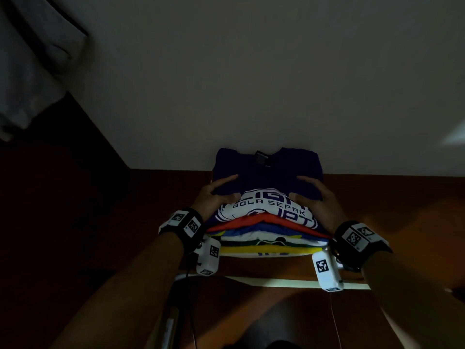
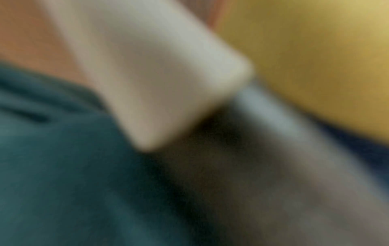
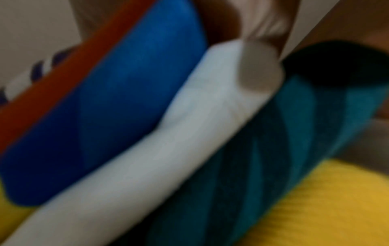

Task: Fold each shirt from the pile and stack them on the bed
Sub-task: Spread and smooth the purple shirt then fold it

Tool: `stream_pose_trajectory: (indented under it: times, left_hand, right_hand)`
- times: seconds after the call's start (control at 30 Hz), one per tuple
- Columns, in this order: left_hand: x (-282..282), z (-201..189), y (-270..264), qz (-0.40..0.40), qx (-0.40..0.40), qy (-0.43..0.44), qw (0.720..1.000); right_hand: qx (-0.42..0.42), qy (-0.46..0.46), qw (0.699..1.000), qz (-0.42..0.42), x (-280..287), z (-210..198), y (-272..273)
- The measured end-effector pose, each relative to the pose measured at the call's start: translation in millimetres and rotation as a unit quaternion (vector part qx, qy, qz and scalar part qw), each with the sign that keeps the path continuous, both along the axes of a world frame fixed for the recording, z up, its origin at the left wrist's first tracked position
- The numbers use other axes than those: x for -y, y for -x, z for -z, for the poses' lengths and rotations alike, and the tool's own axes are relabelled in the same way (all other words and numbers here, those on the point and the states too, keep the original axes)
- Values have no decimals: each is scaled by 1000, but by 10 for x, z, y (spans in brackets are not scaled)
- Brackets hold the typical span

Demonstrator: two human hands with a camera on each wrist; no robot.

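Observation:
A stack of folded shirts (image 1: 266, 238) sits at the near edge of the white bed (image 1: 251, 84). A dark navy shirt (image 1: 266, 170) lies on top, over a white and purple jersey (image 1: 271, 210) with lettering. Below them show orange, blue, white, green and yellow layers. My left hand (image 1: 221, 190) rests on the stack's left side, fingers stretched across the navy shirt. My right hand (image 1: 314, 195) does the same on the right side. The blurred right wrist view shows the blue layer (image 3: 126, 99), white layer (image 3: 168, 149) and yellow layer (image 3: 336, 208) edge-on. The left wrist view is a blur of teal fabric (image 2: 63, 166) and yellow fabric (image 2: 315, 58).
The room is dim. A pale pillow or bundle of cloth (image 1: 32, 59) lies at the bed's far left corner. Dark brown wood (image 1: 75, 222) surrounds the bed on the left and near side. A pale strip (image 1: 276, 282) runs below the stack.

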State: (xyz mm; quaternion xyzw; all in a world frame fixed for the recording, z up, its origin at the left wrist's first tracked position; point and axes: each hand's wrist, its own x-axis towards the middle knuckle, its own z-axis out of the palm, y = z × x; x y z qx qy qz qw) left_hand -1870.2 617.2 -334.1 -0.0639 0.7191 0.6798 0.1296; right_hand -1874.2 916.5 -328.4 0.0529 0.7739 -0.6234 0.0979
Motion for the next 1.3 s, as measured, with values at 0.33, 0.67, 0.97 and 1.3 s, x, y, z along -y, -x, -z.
stream_pose_trajectory:
  times: [0.33, 0.67, 0.97, 1.3]
  left_hand:
    - [-376, -251, -51, 83, -76, 518, 848]
    - [-502, 167, -626, 144, -124, 594, 782]
    - [-316, 91, -725, 119, -14, 549, 827]
    - [-254, -754, 284, 245, -50, 635, 731]
  right_hand:
    - [-105, -469, 869, -113, 313, -265, -103]
    - [-134, -531, 821, -162, 685, 140, -628]
    - [-70, -514, 844, -134, 459, 94, -741]
    - [-52, -536, 812, -225, 313, -537, 223]
